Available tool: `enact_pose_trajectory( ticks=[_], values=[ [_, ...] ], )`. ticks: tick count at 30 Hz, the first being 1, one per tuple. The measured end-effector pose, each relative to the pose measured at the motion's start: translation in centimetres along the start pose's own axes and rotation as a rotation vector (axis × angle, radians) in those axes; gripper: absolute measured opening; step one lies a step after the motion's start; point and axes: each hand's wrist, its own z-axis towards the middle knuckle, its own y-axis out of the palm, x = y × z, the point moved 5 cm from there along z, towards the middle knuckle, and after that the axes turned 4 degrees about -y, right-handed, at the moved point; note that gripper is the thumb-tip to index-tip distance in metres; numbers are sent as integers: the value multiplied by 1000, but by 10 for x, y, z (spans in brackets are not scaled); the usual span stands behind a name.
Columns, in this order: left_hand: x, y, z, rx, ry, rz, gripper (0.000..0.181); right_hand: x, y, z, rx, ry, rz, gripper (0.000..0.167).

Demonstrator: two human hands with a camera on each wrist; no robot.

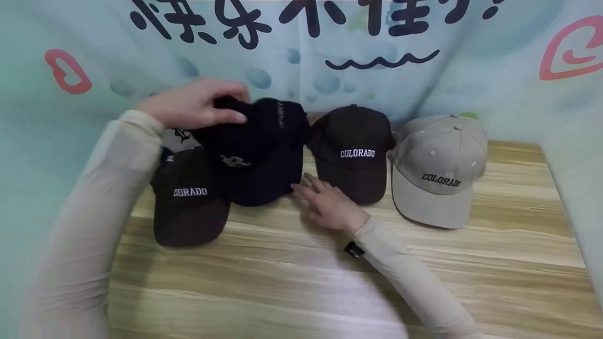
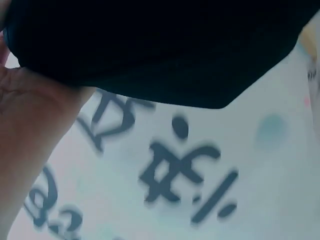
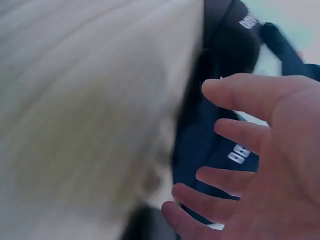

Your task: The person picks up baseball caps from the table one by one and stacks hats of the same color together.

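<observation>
Cloth backdrop (image 1: 155,61): beyond both hands, pale blue-green, printed with bubbles, hearts and dark characters cut off at the top edge.
Wooden table (image 1: 264,287): below both hands, light striped grain.
Navy cap (image 1: 261,155): between the hands, crown under the left hand, brim near the right; very dark, with a white emblem on the front and pale marks along the crown. Whether a second navy cap lies against it is hard to tell.
Beige cap (image 1: 438,160): well right of the right hand, black COLORADO lettering.
Middle brown cap (image 1: 355,134): just beyond the right hand, white COLORADO lettering.
Left brown cap (image 1: 191,219): nearer than the left hand, its lettering partly lost.
Left hand (image 1: 195,104): thumb and fingers pinch the navy cap's crown; fingertips hidden.
Right hand (image 1: 334,207): fingers spread, gripping nothing; contact with the brim unclear.
Grey cap (image 1: 180,140): just below the left hand, mostly covered.
Black wrist device (image 1: 354,249): at the right hand's wrist, partly under the sleeve.
</observation>
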Motion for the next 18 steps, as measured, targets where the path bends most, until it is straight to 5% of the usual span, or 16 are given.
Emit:
enact_pose_trajectory(
  ticks=[4, 10, 14, 18],
  values=[
    [-5, 30, 31, -107, 16, -51, 17, 1, -21, -26, 107, -28, -37, 63],
    [-22, 60, 58, -193, -65, -20, 22, 2, -26, -41, 164, -47, -42, 59],
    [-39, 71, 66, -163, -169, 64, 36, 4, -20, -42, 151, -45, -30, 61],
    [-51, 79, 68, -17, -189, 193, 44, 7, -17, -43, 153, -34, -27, 62]
  ],
)
